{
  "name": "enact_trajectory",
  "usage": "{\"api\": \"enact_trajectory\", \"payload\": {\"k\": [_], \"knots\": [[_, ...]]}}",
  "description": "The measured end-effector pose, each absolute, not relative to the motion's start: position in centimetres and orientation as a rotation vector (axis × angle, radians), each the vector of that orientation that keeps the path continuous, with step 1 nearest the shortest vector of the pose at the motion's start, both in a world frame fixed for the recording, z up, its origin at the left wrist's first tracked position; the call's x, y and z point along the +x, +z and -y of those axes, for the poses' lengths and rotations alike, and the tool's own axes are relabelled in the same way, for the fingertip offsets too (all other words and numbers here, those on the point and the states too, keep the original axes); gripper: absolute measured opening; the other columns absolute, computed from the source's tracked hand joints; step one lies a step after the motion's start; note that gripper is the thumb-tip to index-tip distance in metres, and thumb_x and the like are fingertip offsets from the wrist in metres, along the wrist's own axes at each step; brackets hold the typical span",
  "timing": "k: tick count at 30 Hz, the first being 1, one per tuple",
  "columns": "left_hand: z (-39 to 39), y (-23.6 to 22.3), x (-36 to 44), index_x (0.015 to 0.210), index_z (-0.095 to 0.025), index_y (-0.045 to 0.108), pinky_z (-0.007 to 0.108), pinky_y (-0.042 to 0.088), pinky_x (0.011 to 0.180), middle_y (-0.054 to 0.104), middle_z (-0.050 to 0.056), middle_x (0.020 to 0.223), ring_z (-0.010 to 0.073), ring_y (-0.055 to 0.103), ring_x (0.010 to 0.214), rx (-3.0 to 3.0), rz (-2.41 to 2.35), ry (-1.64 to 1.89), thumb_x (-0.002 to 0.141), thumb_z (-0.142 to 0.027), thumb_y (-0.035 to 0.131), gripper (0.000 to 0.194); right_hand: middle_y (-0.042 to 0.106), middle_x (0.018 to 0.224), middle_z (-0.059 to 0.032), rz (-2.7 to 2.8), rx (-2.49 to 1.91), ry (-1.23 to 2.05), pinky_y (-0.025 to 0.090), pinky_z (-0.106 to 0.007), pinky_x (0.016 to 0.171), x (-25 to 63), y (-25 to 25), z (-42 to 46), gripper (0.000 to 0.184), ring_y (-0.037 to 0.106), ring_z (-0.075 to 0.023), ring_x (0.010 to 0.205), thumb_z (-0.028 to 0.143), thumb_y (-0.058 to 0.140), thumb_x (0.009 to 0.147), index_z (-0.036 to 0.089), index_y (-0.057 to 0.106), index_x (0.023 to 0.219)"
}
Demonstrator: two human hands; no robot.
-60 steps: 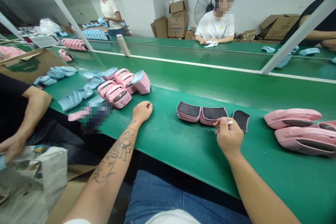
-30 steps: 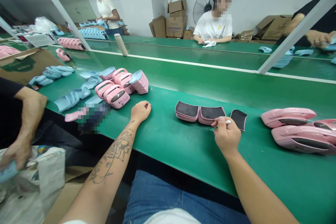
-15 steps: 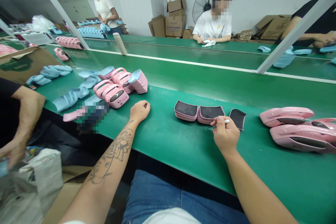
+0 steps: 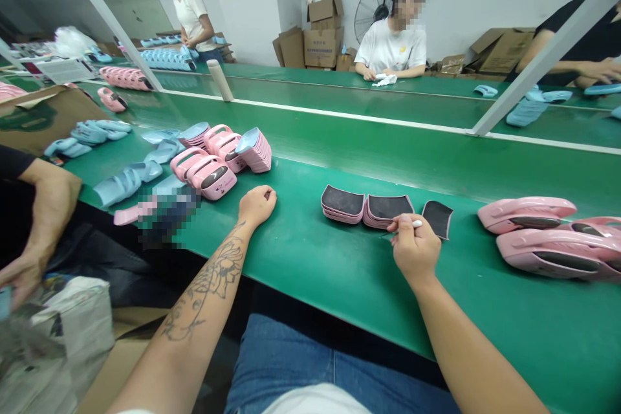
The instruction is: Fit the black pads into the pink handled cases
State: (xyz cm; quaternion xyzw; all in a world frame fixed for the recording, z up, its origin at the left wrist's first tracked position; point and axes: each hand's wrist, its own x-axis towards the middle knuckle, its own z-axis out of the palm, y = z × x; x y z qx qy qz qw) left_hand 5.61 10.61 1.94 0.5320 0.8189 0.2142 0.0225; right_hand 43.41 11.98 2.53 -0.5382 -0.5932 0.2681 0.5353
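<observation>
Only the view has shifted, sliding slightly left along the green counter (image 4: 310, 284), while both hands stay in place. What are they doing?

The left hand (image 4: 257, 206), on a tattooed forearm, rests curled closed on the counter, holding nothing that shows. The right hand (image 4: 414, 252) is pinched around a slim white-ended stick (image 4: 416, 224), which points left, close beside some dark plates.

What are those plates?

They are curved, with pink edges and dark, gritty-looking faces, though their exact kind is hard to tell. One stack (image 4: 342, 202) and a second stack (image 4: 389, 209) sit side by side, and a loose plate (image 4: 438, 218) lies just to their right, near the right hand. Glossy pink moulded shells (image 4: 526, 215) lie farther right.

How would the plates handle?

They are probably light and fairly stiff, like thin moulded plastic. The best hold looks to be a pinch on the pink edges, leaving the dark face free. The loose plate, on that smooth counter, seems the likeliest to slide
</observation>
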Motion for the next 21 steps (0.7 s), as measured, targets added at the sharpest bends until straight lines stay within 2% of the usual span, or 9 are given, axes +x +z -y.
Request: {"api": "enact_trajectory", "payload": {"k": [21], "knots": [[-10.69,1.66,5.4,0.089,-0.025,0.072,0.031,0.043,0.071,0.075,0.003,0.092,0.0226,0.066,0.086,1.672,-2.542,0.673,0.092,-0.037,0.05,0.026,0.069,0.069,-0.0012,1.386,-1.271,0.685,0.047,-0.026,0.05,43.34,2.64,-12.07,0.036,0.06,-0.0139,0.049,0.049,0.052,0.1,0.019,0.065,0.084]]}}
